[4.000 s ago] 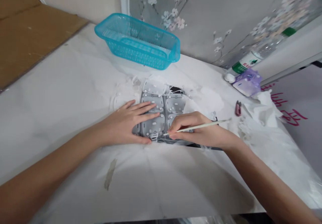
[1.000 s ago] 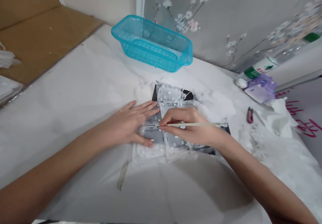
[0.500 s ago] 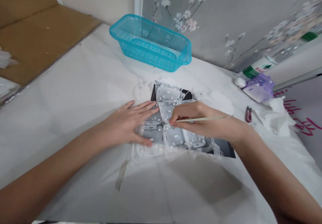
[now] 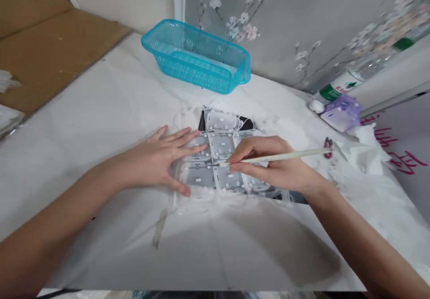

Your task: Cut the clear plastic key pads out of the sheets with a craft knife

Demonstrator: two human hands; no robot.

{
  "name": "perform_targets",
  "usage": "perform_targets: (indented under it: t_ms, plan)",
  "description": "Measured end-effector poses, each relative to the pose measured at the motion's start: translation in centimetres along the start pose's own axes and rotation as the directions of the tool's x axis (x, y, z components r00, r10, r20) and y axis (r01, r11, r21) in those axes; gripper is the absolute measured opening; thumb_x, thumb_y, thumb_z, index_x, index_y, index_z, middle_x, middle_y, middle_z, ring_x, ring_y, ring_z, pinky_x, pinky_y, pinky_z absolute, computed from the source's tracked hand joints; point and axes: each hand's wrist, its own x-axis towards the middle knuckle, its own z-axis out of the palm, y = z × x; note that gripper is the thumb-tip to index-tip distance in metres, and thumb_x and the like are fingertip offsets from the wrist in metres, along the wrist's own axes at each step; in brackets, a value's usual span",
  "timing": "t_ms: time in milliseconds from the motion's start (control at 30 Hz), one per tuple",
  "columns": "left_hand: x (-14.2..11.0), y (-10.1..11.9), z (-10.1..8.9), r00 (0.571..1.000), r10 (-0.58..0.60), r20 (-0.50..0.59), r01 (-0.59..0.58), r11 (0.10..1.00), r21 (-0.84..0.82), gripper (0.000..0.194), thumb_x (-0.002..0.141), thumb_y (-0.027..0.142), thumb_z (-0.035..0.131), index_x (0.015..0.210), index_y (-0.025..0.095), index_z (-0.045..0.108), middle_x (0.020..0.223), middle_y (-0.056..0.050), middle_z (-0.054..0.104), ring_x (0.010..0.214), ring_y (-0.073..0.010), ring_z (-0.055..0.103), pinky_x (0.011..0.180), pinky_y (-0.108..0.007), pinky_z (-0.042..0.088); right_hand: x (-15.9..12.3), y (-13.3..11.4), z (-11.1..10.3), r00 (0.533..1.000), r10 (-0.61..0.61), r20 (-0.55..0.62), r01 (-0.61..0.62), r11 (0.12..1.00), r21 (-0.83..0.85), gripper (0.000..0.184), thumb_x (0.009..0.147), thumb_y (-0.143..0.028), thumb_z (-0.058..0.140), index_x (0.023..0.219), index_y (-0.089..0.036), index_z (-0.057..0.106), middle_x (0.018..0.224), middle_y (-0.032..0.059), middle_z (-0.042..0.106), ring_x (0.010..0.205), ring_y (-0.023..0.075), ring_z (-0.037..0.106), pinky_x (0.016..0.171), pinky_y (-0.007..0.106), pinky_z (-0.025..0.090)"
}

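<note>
Clear plastic moulded pieces (image 4: 231, 178) with small white tabs and slots lie in rows over a dark sheet (image 4: 202, 121) on the white table. My left hand (image 4: 161, 162) rests flat at the left side of these pieces, fingers spread, the fingertips touching them. In my right hand (image 4: 268, 158) is a slim pale paintbrush (image 4: 285, 155), pinched near its front end between thumb and fingers. Its fine dark tip points left and meets the seam between the rows of pieces. My right hand hides part of the pieces on the right.
A blue plastic basket (image 4: 198, 61) stands at the back against the flowered wall. At right are a bottle (image 4: 339, 86), a purple packet (image 4: 342, 111), crumpled white tissue (image 4: 361, 151) and a small dark red item (image 4: 328, 147). Cardboard (image 4: 67, 57) lies at back left, tape (image 4: 159, 229) in front.
My left hand has slid a little left, uncovering more of the pieces. The paintbrush has turned so that more of its handle and its tip show. The whole view has shifted slightly.
</note>
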Motion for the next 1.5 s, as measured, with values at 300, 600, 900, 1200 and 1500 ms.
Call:
perform_targets:
  t_ms: [300,600,900,1200,1500]
  plan:
    - [0.4,-1.6,0.3,0.996,-0.057,-0.070,0.062,0.996,0.063,0.090,0.071,0.082,0.042,0.147,0.041,0.014,0.157,0.000,-0.002,0.145,-0.0283,0.005,0.113,-0.053,0.002,-0.4,-0.1,2.0,0.984,-0.130,0.119,0.124,0.990,0.062,0.009,0.089,-0.020,0.057,0.084,-0.015,0.063,0.079,0.0041,0.066,0.072,0.0104,0.061,0.067,0.021,0.049]
    - [0.5,-1.3,0.3,0.991,-0.105,-0.078,0.110,0.992,0.061,0.096,0.068,0.083,0.043,0.147,0.037,0.014,0.158,-0.001,-0.002,0.145,-0.0303,0.005,0.113,-0.051,0.003,-0.1,0.4,2.9,0.963,-0.188,0.195,0.177,0.982,0.072,0.009,0.089,-0.019,0.056,0.084,-0.014,0.062,0.078,0.0027,0.064,0.071,0.0094,0.057,0.065,0.021,0.044]
    - [0.4,-0.8,0.4,0.997,-0.077,-0.020,0.078,0.996,0.052,0.119,0.057,0.086,0.050,0.149,0.029,0.001,0.156,-0.009,-0.014,0.143,-0.0360,-0.010,0.111,-0.057,-0.002,0.0,0.5,3.0,0.938,-0.178,0.298,0.172,0.984,0.047,0.015,0.094,-0.023,0.048,0.089,-0.015,0.059,0.085,0.0055,0.062,0.077,0.0118,0.057,0.069,0.024,0.044]
    - [0.4,-0.7,1.6,0.998,-0.029,-0.058,0.034,0.996,0.081,0.130,0.053,0.092,0.043,0.150,0.020,-0.006,0.156,-0.014,-0.011,0.143,-0.0377,-0.008,0.109,-0.062,0.000,1.8,-1.7,1.7,0.871,-0.137,0.471,0.135,0.990,0.039,0.022,0.096,-0.021,0.043,0.078,-0.015,0.055,0.083,0.0044,0.058,0.077,0.0121,0.054,0.073,0.024,0.042]
    - [0.2,0.0,0.9,0.998,-0.066,0.005,0.065,0.996,0.068,0.132,0.053,0.091,0.046,0.150,0.017,-0.005,0.155,-0.016,-0.011,0.143,-0.0360,-0.011,0.109,-0.061,-0.001,1.5,-2.4,-0.1,0.840,-0.047,0.541,0.079,0.996,-0.037,0.018,0.094,-0.014,0.043,0.079,-0.015,0.053,0.078,0.0007,0.055,0.071,0.0095,0.049,0.068,0.022,0.038]
